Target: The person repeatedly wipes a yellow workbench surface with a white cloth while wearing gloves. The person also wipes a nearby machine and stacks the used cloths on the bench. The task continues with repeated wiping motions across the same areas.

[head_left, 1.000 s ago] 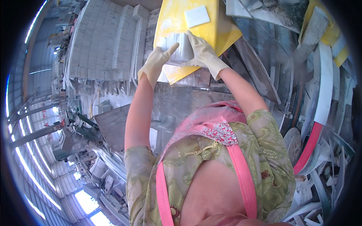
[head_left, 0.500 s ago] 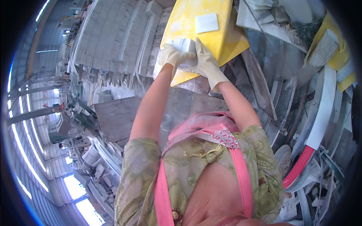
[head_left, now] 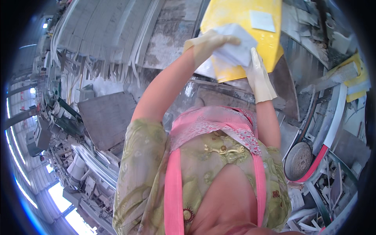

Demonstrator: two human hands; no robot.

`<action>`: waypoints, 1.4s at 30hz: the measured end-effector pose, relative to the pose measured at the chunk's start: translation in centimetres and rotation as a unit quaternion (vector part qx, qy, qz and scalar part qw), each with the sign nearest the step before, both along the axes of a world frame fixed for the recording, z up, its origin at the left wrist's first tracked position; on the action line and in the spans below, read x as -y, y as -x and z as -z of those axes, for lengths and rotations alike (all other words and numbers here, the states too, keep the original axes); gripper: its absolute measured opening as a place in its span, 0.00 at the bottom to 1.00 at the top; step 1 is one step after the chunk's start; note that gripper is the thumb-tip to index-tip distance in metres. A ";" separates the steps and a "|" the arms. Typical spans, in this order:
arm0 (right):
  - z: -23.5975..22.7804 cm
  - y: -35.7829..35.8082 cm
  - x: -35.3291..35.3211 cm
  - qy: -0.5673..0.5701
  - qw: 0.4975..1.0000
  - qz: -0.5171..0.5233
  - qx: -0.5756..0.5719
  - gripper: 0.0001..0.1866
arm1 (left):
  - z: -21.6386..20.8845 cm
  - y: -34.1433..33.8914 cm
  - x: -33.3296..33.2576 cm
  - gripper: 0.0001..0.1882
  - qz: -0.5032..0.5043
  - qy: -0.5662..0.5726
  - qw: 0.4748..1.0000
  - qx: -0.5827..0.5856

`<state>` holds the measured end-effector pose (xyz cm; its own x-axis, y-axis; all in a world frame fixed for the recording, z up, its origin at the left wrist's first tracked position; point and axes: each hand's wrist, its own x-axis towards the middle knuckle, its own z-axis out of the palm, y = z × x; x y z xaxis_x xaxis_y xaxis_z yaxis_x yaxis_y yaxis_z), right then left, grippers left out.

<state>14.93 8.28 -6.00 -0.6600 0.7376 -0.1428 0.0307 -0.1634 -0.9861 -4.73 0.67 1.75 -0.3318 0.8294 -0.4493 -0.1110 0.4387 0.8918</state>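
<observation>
Both my hands wear cream rubber gloves. Between them is a stack of white square tiles (head_left: 236,44), tilted so that a flat face shows, over the near part of a wet yellow sheet (head_left: 231,73). My left hand (head_left: 209,42) is wrapped round the stack's left side, its thumb lying across the top face. From the lower right my right hand (head_left: 257,72) grips the near right corner, fingers partly hidden behind the tiles. A single white tile (head_left: 263,20) lies flat on the yellow sheet, beyond the stack and to its right.
Long grey-white slabs (head_left: 105,31) stand stacked at the far left, with loose strips hanging below them. A brown board (head_left: 105,119) lies nearer on the left. To the right are a round grey-crusted pan (head_left: 298,161), a curved white-and-red strip (head_left: 333,117) and scattered offcuts.
My hands and the tile stack have shifted right in view, along with the yellow sheet. The stack has turned and tilted, and my left thumb now lies over its face.
</observation>
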 end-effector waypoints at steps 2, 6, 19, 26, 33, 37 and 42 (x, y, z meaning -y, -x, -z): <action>-0.5 0.1 1.9 -0.351 0.905 -0.032 0.239 0.32 | 0.9 1.3 -0.2 0.36 0.038 -0.038 0.999 -0.006; -0.2 0.0 2.4 -0.290 0.917 -0.021 0.272 0.35 | 1.8 2.6 -0.3 0.41 0.076 0.012 0.997 0.004; -3.0 3.0 3.1 -0.053 0.994 0.045 0.089 0.32 | 1.3 4.1 1.2 0.45 0.102 -0.046 0.984 0.137; -9.9 10.2 3.3 0.002 0.993 0.060 0.102 0.33 | 2.1 10.0 1.9 0.42 0.034 -0.090 0.935 0.342; -6.2 20.7 -8.3 -0.300 0.903 0.143 0.274 0.32 | 3.8 24.5 -3.5 0.41 0.018 -0.107 0.921 0.374; -0.6 24.0 -14.0 -0.433 0.720 0.105 0.532 0.32 | 3.2 30.4 -10.7 0.39 0.050 -0.110 0.932 0.341; 2.5 24.0 -14.1 -0.497 0.690 0.120 0.513 0.31 | 1.2 31.5 -24.0 0.31 0.062 -0.148 0.924 0.346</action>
